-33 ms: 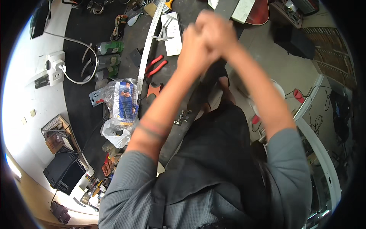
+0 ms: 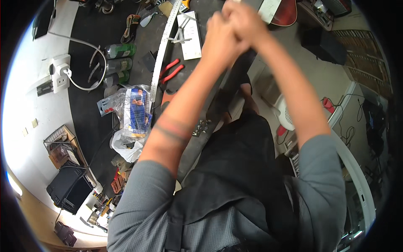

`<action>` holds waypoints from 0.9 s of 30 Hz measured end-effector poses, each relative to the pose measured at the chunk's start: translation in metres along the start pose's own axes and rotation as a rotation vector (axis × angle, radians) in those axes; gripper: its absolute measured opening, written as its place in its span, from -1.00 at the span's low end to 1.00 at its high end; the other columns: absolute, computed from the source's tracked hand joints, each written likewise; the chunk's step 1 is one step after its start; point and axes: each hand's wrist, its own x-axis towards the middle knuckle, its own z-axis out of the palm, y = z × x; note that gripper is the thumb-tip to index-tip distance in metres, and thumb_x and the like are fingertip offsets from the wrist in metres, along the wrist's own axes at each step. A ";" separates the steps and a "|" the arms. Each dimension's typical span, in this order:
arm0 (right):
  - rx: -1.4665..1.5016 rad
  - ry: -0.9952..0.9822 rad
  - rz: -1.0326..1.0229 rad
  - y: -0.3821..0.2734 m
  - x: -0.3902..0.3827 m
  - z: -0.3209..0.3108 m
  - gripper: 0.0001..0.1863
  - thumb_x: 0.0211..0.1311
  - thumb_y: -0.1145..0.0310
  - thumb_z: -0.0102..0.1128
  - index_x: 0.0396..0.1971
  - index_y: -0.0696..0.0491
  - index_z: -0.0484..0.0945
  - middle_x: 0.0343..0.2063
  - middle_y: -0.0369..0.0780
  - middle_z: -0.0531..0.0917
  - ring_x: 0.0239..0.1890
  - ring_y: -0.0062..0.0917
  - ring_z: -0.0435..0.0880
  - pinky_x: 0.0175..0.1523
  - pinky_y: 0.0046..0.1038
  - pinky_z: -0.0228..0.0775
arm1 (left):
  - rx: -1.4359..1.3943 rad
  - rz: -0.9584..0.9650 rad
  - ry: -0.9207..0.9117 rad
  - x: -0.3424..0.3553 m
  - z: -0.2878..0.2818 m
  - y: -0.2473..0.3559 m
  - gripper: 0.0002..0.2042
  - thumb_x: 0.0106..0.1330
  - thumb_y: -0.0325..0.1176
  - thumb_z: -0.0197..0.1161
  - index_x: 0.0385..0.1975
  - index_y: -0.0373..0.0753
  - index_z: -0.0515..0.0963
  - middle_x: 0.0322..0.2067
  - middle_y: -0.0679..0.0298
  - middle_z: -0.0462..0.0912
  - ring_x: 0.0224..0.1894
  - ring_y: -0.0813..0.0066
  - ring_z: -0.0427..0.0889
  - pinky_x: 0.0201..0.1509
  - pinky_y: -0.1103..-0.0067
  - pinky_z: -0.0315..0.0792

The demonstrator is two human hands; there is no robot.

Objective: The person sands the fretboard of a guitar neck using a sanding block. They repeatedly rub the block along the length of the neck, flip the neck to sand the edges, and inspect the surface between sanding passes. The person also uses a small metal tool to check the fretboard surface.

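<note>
My left hand [image 2: 222, 38] and my right hand [image 2: 245, 25] are closed together at the top middle, fingers curled round something I cannot make out. Beneath them runs a long dark piece along the bench edge, with metal tuning pegs [image 2: 202, 126] at its lower end. A red-brown guitar body [image 2: 283, 12] lies at the top right. Left of my hands are a white block [image 2: 191, 48] with grey metal bars [image 2: 178, 40] on it, a long steel ruler [image 2: 159, 63] and red-handled pliers [image 2: 172, 72].
On the dark bench [image 2: 90, 113] are green bottles [image 2: 117, 51], a plastic bag with a blue package [image 2: 138, 113], cords and a power strip [image 2: 61, 73]. A white stool [image 2: 285, 111], a black box [image 2: 319, 46] and cables are on the floor at right.
Both my hands have moved a little upward and to the right, still clasped. More of the white stool shows beside my right forearm.
</note>
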 end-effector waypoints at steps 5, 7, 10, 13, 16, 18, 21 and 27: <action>0.015 0.056 -0.019 0.026 -0.001 0.000 -0.78 0.37 0.23 0.06 -0.24 0.06 0.60 -0.29 -0.09 0.68 -0.21 -0.06 0.70 -0.06 -0.10 0.55 | 0.010 -0.003 -0.015 0.008 0.009 0.002 -0.55 0.14 -0.15 0.64 -0.08 -0.36 0.81 0.16 -0.19 0.62 0.16 -0.26 0.57 0.31 0.05 0.60; 0.020 0.027 -0.070 -0.047 -0.052 0.036 -0.84 0.17 0.22 0.24 -0.32 -0.07 0.68 -0.28 -0.18 0.74 -0.12 -0.11 0.76 0.03 -0.09 0.60 | 0.005 -0.051 -0.072 -0.077 -0.019 -0.008 -0.52 0.13 -0.17 0.64 0.00 -0.34 0.81 0.13 -0.16 0.65 0.16 -0.27 0.56 0.34 0.05 0.54; 0.003 0.025 -0.168 -0.132 -0.135 0.091 -0.87 0.16 0.19 0.24 -0.43 -0.09 0.61 -0.36 -0.20 0.65 -0.16 -0.14 0.74 0.15 -0.13 0.64 | 0.060 -0.063 -0.204 -0.205 -0.068 -0.016 -0.45 0.11 -0.20 0.65 0.12 -0.30 0.80 0.08 -0.14 0.65 0.15 -0.25 0.54 0.30 0.07 0.50; -0.022 0.074 -0.154 -0.142 -0.163 0.117 -0.85 0.17 0.21 0.21 -0.40 -0.04 0.57 -0.28 -0.14 0.67 -0.03 -0.16 0.79 0.35 -0.11 0.64 | -0.024 -0.188 -0.243 -0.228 -0.081 -0.013 -0.45 0.10 -0.19 0.65 0.11 -0.30 0.81 0.09 -0.13 0.66 0.13 -0.24 0.53 0.28 0.08 0.49; 0.021 0.062 -0.083 -0.083 -0.089 0.061 -0.81 0.18 0.18 0.21 -0.37 -0.02 0.59 -0.31 -0.14 0.66 -0.14 -0.11 0.75 0.04 -0.09 0.63 | -0.032 -0.030 -0.149 -0.131 -0.038 -0.019 -0.39 0.02 -0.23 0.69 0.12 -0.31 0.76 0.08 -0.16 0.64 0.13 -0.24 0.54 0.28 0.07 0.50; -0.024 0.061 -0.084 -0.030 -0.027 0.019 -0.80 0.30 0.22 0.11 -0.31 0.03 0.60 -0.30 -0.13 0.69 -0.18 -0.05 0.73 -0.05 -0.06 0.58 | -0.025 -0.024 0.000 -0.041 -0.007 -0.005 -0.48 0.04 -0.24 0.69 0.00 -0.35 0.76 0.07 -0.19 0.61 0.15 -0.27 0.54 0.29 0.06 0.52; 0.006 0.009 -0.057 0.018 0.041 -0.027 -0.83 0.42 0.40 0.06 -0.33 0.12 0.60 -0.32 0.01 0.72 -0.20 0.03 0.74 -0.06 -0.06 0.56 | -0.006 0.066 0.004 0.033 0.006 0.002 -0.52 0.16 -0.23 0.63 0.02 -0.38 0.73 0.11 -0.24 0.59 0.17 -0.30 0.55 0.33 0.03 0.52; 0.046 0.103 -0.215 -0.074 -0.076 0.059 -0.86 0.07 0.21 0.28 -0.46 -0.07 0.59 -0.39 -0.16 0.63 -0.25 -0.13 0.68 -0.09 -0.10 0.55 | -0.029 -0.067 -0.106 -0.118 -0.038 -0.010 -0.41 0.10 -0.21 0.67 0.16 -0.33 0.79 0.22 -0.20 0.65 0.28 -0.30 0.55 0.42 0.03 0.47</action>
